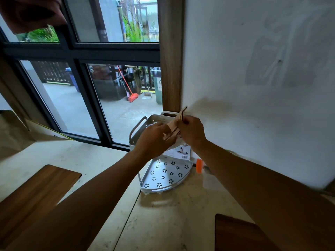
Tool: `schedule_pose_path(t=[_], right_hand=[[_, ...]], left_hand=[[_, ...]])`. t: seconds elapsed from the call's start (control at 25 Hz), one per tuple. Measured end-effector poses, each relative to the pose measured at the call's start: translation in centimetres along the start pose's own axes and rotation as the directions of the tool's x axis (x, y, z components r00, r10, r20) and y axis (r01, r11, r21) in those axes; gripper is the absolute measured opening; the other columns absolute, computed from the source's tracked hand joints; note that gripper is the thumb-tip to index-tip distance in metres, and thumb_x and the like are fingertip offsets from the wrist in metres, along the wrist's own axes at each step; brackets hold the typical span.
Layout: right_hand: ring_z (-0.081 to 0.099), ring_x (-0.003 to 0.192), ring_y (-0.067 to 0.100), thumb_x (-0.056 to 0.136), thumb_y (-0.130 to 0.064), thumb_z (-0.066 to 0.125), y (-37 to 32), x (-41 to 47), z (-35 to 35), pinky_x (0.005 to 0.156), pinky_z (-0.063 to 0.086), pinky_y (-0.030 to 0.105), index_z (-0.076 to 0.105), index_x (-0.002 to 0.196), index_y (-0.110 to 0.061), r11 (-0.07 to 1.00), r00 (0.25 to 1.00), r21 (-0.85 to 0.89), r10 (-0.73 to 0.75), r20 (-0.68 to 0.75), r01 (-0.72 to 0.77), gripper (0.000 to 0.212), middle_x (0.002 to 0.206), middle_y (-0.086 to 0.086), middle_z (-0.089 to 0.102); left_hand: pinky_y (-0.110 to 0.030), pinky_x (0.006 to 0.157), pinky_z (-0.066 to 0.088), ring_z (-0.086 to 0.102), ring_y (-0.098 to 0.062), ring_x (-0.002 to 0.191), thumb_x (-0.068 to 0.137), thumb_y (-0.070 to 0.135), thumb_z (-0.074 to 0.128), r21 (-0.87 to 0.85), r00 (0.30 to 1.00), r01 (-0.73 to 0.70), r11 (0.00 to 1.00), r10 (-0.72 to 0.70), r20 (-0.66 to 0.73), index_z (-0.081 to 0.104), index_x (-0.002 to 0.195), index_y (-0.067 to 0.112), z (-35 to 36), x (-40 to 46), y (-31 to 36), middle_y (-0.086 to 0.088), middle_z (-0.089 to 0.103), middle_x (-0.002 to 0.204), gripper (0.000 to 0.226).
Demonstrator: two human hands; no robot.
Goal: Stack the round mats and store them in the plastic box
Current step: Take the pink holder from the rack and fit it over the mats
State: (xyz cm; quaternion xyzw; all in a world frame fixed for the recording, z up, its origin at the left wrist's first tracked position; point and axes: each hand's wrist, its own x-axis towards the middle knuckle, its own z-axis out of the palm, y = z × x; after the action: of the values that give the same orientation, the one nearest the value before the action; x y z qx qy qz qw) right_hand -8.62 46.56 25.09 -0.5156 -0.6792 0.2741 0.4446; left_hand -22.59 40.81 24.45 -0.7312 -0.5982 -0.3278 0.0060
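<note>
At the left edge of the pale stone worktop [76,160] lies a dark brown wooden board [41,189], well apart from the work. Further right, toward the back corner where the dark-framed window [81,51] meets the white wall [253,69], stands a white plastic box with raised handles and flower-shaped holes [139,127]; a lower white perforated quarter-round tray [166,174] sits in front of it.

The left hand [154,140] is raised over the box's near side, its fingers closed on the lower end of the thin round tan mats [175,126], which are seen edge-on and tilted, upper end pointing toward the wall. The right hand [192,131] pinches the same stack from the other side, thumb and fingers pressed together on its upper part. How many mats there are cannot be told, though a dark rim line suggests more than one.

The step in hand looks like squaring the stack just above the box before lowering it in. To do it well, both pinches should press the mats flush so the rims line up, then tip the stack toward level or slide it edge-first, whichever the opening allows. Release only once the mats rest on the box's floor, so none fans out or catches a handle.

Right of the tray, a small orange object [199,165] lies near the wall.
</note>
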Motion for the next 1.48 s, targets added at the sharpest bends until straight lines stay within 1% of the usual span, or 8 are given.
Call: schedule_pose_path(t=[0.12,0.2,0.32,0.48,0.68,0.92,1.2,1.48], right_hand=[[0.053,0.057,0.007,0.097,-0.028,0.055,-1.9,0.1,-2.1,0.055,0.04,0.009,0.061,0.081,-0.008,0.979,0.982,-0.077,-0.189,0.019,0.19,0.026,0.069,-0.002,0.06],[0.05,0.055,0.0,0.099,-0.027,0.053,-3.1,-0.1,-4.3,0.054,0.038,0.004,0.058,0.082,-0.014,0.946,0.955,-0.131,-0.294,0.031,0.295,0.022,0.067,-0.008,0.055],[0.051,0.057,0.003,0.098,-0.023,0.054,-4.2,-0.8,-8.2,0.054,0.036,0.007,0.06,0.08,-0.014,0.919,0.936,-0.186,-0.35,0.019,0.348,0.021,0.067,-0.006,0.056],[0.058,0.071,0.016,0.094,-0.018,0.056,-4.3,-2.8,-13.4,0.06,0.039,0.018,0.067,0.087,-0.011,0.919,0.945,-0.223,-0.321,0.057,0.325,0.014,0.079,0.0,0.065],[0.059,0.078,0.016,0.093,-0.012,0.055,-3.5,-7.0,-18.7,0.067,0.043,0.025,0.068,0.093,-0.015,0.918,0.944,-0.222,-0.317,0.093,0.33,0.013,0.083,-0.004,0.065],[0.062,0.087,0.02,0.094,-0.01,0.055,-1.2,-10.2,-21.7,0.071,0.045,0.028,0.067,0.101,-0.015,0.954,0.966,-0.149,-0.254,0.051,0.259,0.014,0.093,-0.001,0.067],[0.06,0.106,0.008,0.099,-0.016,0.048,1.3,-11.5,-22.1,0.086,0.045,0.017,0.061,0.126,-0.025,0.971,0.974,-0.076,-0.229,-0.005,0.228,0.032,0.121,-0.008,0.065],[0.055,0.102,0.003,0.101,-0.017,0.045,3.8,-11.0,-20.9,0.081,0.036,0.001,0.06,0.13,-0.024,0.967,0.976,-0.133,-0.218,-0.006,0.215,0.033,0.126,-0.004,0.064]], left_hand=[[-0.019,0.057,0.049,0.062,-0.002,0.068,0.088,0.033,0.066,-0.145,0.996,0.029,0.989,-0.042,-0.085,0.072,0.084,0.017,-2.1,0.3,0.9,0.002,0.073,0.084,0.018],[-0.019,0.058,0.048,0.062,-0.005,0.065,0.092,0.025,0.062,-0.204,0.982,0.116,0.972,-0.143,-0.123,0.072,0.09,0.013,-3.2,0.6,1.7,-0.006,0.075,0.086,0.016],[-0.007,0.06,0.041,0.064,-0.011,0.071,0.093,0.019,0.06,-0.239,0.959,0.209,0.948,-0.246,-0.141,0.07,0.103,0.008,-4.3,1.0,3.1,-0.01,0.075,0.099,0.018],[-0.024,0.078,0.045,0.064,-0.023,0.104,0.094,0.018,0.059,-0.328,0.976,0.184,0.926,-0.213,-0.053,0.06,0.123,0.011,-4.6,1.1,6.4,-0.011,0.068,0.12,0.029],[-0.047,0.098,0.048,0.056,-0.029,0.121,0.098,0.03,0.054,-0.443,0.992,0.129,0.887,-0.115,0.06,0.046,0.138,0.016,-3.3,0.6,10.8,-0.011,0.056,0.138,0.043],[-0.024,0.068,0.048,0.063,-0.015,0.093,0.096,0.033,0.054,-0.529,1.0,0.028,0.848,-0.021,0.019,0.061,0.117,0.031,-1.6,-0.9,14.4,0.006,0.064,0.099,0.022],[-0.025,0.078,0.05,0.063,-0.007,0.091,0.092,0.03,0.063,-0.532,0.999,-0.037,0.846,0.036,-0.012,0.066,0.115,0.028,-0.3,-1.1,17.2,0.012,0.067,0.1,0.024],[-0.006,0.074,0.044,0.063,0.005,0.083,0.088,0.028,0.069,-0.517,0.99,-0.024,0.856,-0.051,-0.13,0.074,0.106,0.027,2.4,-0.9,16.8,0.014,0.072,0.094,0.018]])
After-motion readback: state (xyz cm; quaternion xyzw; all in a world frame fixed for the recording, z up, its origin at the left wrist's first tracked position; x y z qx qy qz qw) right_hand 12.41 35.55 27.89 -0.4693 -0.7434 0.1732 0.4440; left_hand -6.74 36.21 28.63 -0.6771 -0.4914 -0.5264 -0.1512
